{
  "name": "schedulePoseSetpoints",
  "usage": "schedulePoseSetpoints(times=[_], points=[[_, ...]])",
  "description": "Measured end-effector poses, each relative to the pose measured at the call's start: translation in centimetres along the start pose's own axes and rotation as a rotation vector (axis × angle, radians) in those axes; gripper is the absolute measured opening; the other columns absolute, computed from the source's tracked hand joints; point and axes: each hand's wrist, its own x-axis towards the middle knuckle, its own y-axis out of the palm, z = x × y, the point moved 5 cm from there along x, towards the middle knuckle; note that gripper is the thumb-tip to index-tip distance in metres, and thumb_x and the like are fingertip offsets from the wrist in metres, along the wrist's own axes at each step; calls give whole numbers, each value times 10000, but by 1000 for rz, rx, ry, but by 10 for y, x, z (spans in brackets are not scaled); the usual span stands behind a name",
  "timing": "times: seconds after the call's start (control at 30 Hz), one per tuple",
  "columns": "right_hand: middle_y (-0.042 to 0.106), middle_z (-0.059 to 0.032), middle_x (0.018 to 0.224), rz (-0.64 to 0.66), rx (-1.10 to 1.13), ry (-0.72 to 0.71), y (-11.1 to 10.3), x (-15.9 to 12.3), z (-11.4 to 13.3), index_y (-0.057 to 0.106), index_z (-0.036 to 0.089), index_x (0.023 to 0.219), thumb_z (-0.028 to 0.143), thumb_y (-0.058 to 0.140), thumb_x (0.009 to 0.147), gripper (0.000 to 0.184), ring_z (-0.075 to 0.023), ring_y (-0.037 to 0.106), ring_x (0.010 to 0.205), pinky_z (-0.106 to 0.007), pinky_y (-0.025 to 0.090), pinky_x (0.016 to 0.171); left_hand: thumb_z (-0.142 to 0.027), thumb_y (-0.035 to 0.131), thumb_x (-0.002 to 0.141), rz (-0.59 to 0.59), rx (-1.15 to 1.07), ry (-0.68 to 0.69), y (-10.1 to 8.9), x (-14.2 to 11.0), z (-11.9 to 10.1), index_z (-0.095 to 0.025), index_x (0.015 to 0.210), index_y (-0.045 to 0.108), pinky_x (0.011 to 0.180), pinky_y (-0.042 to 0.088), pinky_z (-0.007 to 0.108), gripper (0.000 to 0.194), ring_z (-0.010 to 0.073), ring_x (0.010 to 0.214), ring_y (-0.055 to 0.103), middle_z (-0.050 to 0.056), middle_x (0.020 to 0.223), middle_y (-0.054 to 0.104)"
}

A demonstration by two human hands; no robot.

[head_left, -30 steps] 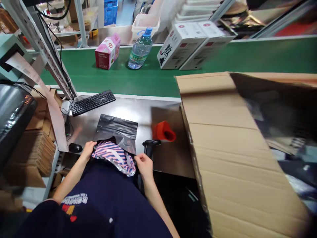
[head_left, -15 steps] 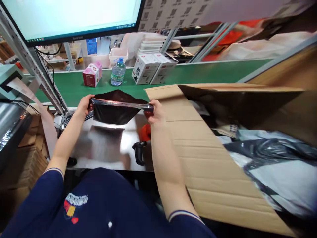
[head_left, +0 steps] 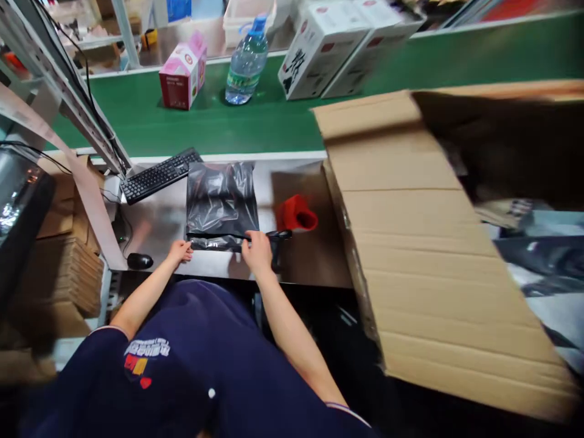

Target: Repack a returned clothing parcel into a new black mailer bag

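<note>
A shiny black plastic mailing bag (head_left: pixel 222 198) lies flat on the metal bench, its near edge folded into a narrow strip. My left hand (head_left: pixel 181 251) pinches the near left corner of that strip. At the right end of the same edge, my right hand (head_left: pixel 258 251) has its fingers closed on the plastic. Just beyond the right fingers a black handheld scanner (head_left: pixel 279 236) is partly covered by the hand. A red hollow roll-like object (head_left: pixel 298 214) rests to the right of the bag.
A keyboard (head_left: pixel 159 176) and mouse (head_left: pixel 140 261) lie to the left. A large open carton (head_left: pixel 410 274) holding bags stands at right. On the green ledge are a pink box (head_left: pixel 177 85), a water bottle (head_left: pixel 246 67) and white boxes (head_left: pixel 314 55). Flattened cardboard (head_left: pixel 64 274) is stacked at left.
Both hands have brought the black bag down from above the bench onto its surface, nearer my body. The view has tilted downward, so the monitor is out of sight.
</note>
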Motion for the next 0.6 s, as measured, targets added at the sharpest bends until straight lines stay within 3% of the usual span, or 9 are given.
schedulePoseSetpoints(times=[0.07, 0.13, 0.27, 0.43, 0.6], points=[[703, -144, 1118, 260, -169, -212, 45, -19, 16, 723, 187, 1084, 193, 549, 904, 250, -290, 607, 1081, -404, 466, 979, -370, 806, 837, -39, -27, -15, -5, 3, 21, -182, 785, 526, 443, 423, 159, 341, 90, 418, 582, -33, 568, 624], [724, -125, 1067, 430, -237, -327, 84, -31, 30, 750, 202, 1075, 210, 540, 955, 242, -269, 627, 1029, -363, 476, 915, -303, 817, 814, -63, -52, -2, -10, 8, 30, -178, 834, 551, 464, 436, 151, 295, 83, 445, 592, -48, 577, 618], [738, -121, 1075, 543, -302, -448, 134, -35, 55, 775, 204, 1093, 234, 535, 1008, 257, -251, 636, 995, -341, 459, 862, -218, 802, 786, -34, -99, 15, -14, 14, 33, -148, 810, 622, 502, 490, 174, 194, 93, 496, 622, -10, 613, 661], [737, -134, 1083, 596, -323, -493, 160, -37, 72, 778, 191, 1064, 256, 521, 1022, 268, -259, 625, 982, -353, 432, 857, -196, 791, 788, -1, -146, 26, -15, 12, 35, -132, 804, 695, 571, 544, 187, 116, 100, 560, 661, 14, 644, 699], [723, -138, 998, 507, -282, -360, 161, -37, 64, 761, 179, 965, 244, 459, 1013, 313, -259, 622, 981, -344, 432, 866, -171, 808, 761, 16, -146, 10, -17, 12, 35, -124, 812, 706, 577, 558, 201, 123, 117, 575, 681, 32, 658, 720]])
